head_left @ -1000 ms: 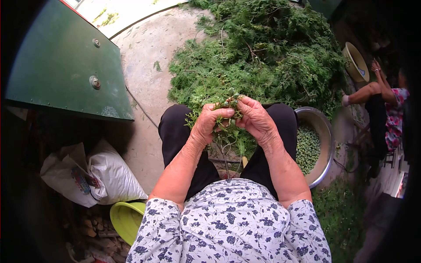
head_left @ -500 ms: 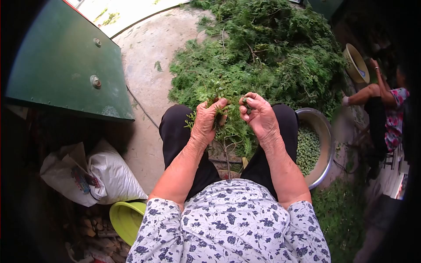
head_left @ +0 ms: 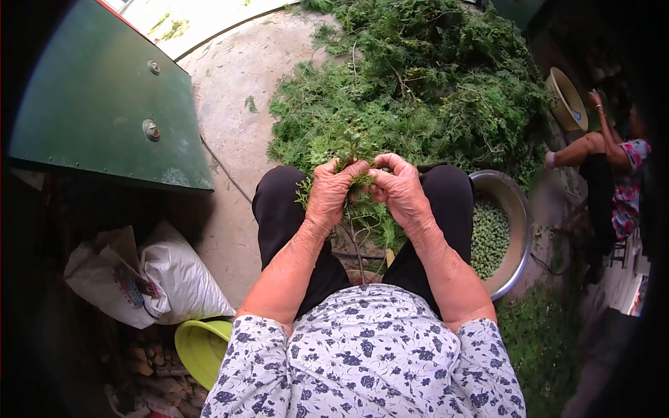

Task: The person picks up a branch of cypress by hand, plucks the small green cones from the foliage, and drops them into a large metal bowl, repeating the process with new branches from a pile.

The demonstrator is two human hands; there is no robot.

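Note:
My left hand [head_left: 332,191] is closed round a leafy green sprig [head_left: 353,143] above my lap. Close beside it, my right hand [head_left: 398,187] pinches at the sprig's right side, its thumb and forefinger nearly touching my left fingertips. Whatever lies between the right fingertips is too small to make out. A thin bare stem [head_left: 357,247] runs down below the hands between my knees. To the right of my right knee stands a metal basin [head_left: 517,233] with many small green cones or berries [head_left: 489,238] in it.
A large heap of green branches [head_left: 418,90] lies ahead. At left are a green metal panel [head_left: 104,104], a white sack [head_left: 182,275] and a lime-green basin [head_left: 198,348]. At far right another person [head_left: 631,157] sits near a tan basin [head_left: 566,97].
My right hand has moved left to the sprig and now meets my left hand. The small green pieces seen in its fingers before no longer show.

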